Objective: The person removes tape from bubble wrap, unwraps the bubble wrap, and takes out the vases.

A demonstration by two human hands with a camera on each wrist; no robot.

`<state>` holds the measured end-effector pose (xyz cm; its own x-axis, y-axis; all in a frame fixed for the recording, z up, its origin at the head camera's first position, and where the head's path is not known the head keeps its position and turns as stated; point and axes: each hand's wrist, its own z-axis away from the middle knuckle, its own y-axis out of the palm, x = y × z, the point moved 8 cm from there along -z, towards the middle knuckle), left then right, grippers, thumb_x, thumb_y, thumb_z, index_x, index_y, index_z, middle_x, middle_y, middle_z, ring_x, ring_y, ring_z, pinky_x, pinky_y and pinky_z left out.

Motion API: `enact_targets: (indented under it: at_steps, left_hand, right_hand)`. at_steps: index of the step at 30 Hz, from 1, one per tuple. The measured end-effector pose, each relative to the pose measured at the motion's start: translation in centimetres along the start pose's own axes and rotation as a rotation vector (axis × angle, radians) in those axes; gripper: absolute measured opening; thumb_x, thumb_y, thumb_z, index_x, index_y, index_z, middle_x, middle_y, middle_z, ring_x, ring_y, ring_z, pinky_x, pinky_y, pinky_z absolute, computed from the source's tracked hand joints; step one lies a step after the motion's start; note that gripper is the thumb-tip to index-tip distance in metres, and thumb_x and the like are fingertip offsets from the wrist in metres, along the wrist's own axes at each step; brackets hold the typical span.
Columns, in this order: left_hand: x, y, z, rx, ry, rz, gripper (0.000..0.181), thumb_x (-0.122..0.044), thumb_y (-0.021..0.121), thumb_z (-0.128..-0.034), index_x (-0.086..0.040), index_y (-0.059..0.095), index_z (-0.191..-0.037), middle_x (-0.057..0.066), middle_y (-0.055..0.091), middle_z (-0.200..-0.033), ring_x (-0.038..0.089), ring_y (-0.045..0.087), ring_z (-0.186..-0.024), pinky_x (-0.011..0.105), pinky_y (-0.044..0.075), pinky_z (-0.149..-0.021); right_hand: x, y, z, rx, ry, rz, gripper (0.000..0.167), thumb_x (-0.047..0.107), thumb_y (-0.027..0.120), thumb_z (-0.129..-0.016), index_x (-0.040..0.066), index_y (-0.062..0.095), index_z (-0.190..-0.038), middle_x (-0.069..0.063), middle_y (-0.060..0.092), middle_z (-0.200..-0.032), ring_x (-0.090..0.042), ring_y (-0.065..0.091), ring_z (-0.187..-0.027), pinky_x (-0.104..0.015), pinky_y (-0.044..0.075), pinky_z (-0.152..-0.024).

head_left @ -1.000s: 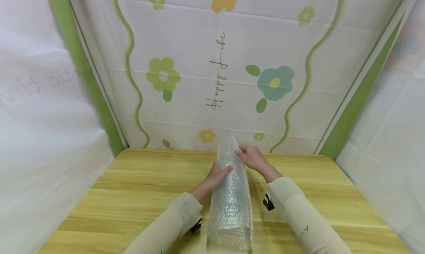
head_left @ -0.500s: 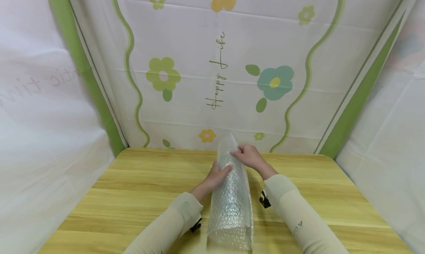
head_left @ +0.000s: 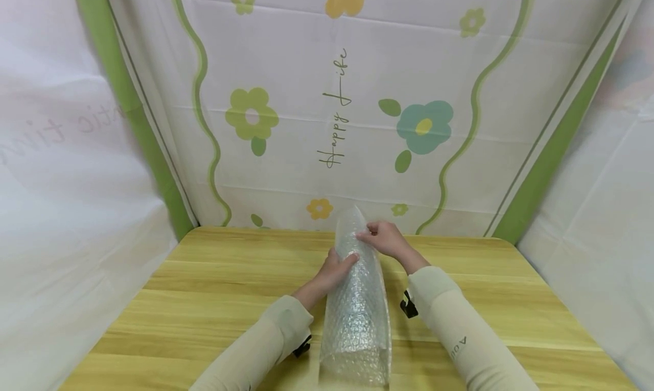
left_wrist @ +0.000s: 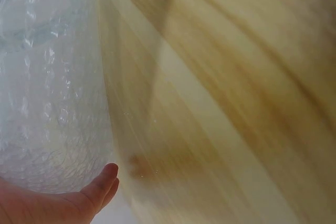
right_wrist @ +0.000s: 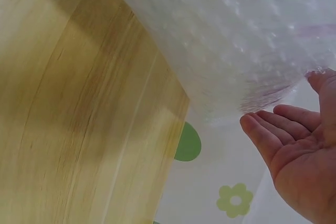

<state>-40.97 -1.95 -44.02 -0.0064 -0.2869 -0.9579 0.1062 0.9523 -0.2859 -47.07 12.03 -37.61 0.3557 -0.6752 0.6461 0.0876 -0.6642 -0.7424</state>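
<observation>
A long roll of clear bubble wrap [head_left: 355, 311] stands out from the middle of the table, its wide end toward me. My left hand [head_left: 334, 270] grips it from the left, thumb on top; its fingers [left_wrist: 105, 179] lie along the underside in the left wrist view. A faint bluish ring shows through the wrap [left_wrist: 52, 87] there; what it belongs to is unclear. On the far right side, my right hand [head_left: 386, 240] touches the wrap with its thumb. In the right wrist view its fingers [right_wrist: 286, 127] are extended below the wrap's edge, apart from the thumb.
The wood-grain table [head_left: 214, 300] spreads to both sides of the roll. Behind its far edge hangs a white cloth [head_left: 286, 169] printed with flowers and lettering. More white cloth [head_left: 76, 209] closes off the left and right sides.
My right hand has shifted a little to the left over the wrap since one second ago. The left hand and the roll have stayed nearly in place.
</observation>
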Motion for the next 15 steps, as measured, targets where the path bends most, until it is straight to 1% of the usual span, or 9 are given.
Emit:
enact_targets:
  at_steps: [5, 10, 13, 15]
  left_hand:
    - [-0.04, -0.03, -0.08, 0.001, 0.006, -0.001, 0.084, -0.044, 0.056, -0.0923, 0.01, 0.02, -0.145, 0.028, 0.041, -0.136, 0.038, 0.044, -0.122, 0.055, 0.039, -0.1]
    - [-0.05, -0.01, -0.11, 0.008, 0.006, -0.001, 0.083, -0.045, 0.055, -0.0927, 0.009, 0.02, -0.144, 0.027, 0.041, -0.136, 0.039, 0.044, -0.122, 0.055, 0.039, -0.099]
    - [-0.09, -0.04, 0.05, 0.005, 0.006, -0.011, 0.086, -0.048, 0.055, -0.092, 0.01, 0.02, -0.144, 0.029, 0.04, -0.136, 0.04, 0.043, -0.122, 0.056, 0.038, -0.1]
    - [-0.24, -0.1, 0.21, 0.003, 0.01, -0.029, 0.088, -0.051, 0.055, -0.0914, 0.011, 0.02, -0.143, 0.03, 0.039, -0.136, 0.041, 0.043, -0.122, 0.056, 0.039, -0.099]
  right_hand:
    - [-0.27, -0.08, -0.15, 0.019, 0.007, -0.011, 0.055, 0.029, 0.063, -0.095, -0.013, 0.054, -0.128, -0.028, 0.057, -0.126, -0.039, 0.056, -0.117, -0.047, 0.047, -0.094]
    - [-0.05, -0.2, -0.2, 0.044, -0.006, -0.01, 0.048, 0.026, 0.061, -0.096, -0.012, 0.057, -0.126, -0.027, 0.058, -0.125, -0.039, 0.055, -0.117, -0.048, 0.047, -0.094]
    - [0.29, -0.26, -0.21, 0.058, -0.029, 0.018, 0.04, 0.024, 0.061, -0.097, -0.009, 0.062, -0.121, -0.025, 0.061, -0.121, -0.038, 0.057, -0.114, -0.048, 0.048, -0.092]
    - [0.47, -0.32, -0.19, 0.065, -0.035, 0.04, 0.038, 0.022, 0.06, -0.097, -0.008, 0.064, -0.119, -0.025, 0.062, -0.12, -0.038, 0.058, -0.114, -0.049, 0.048, -0.092]
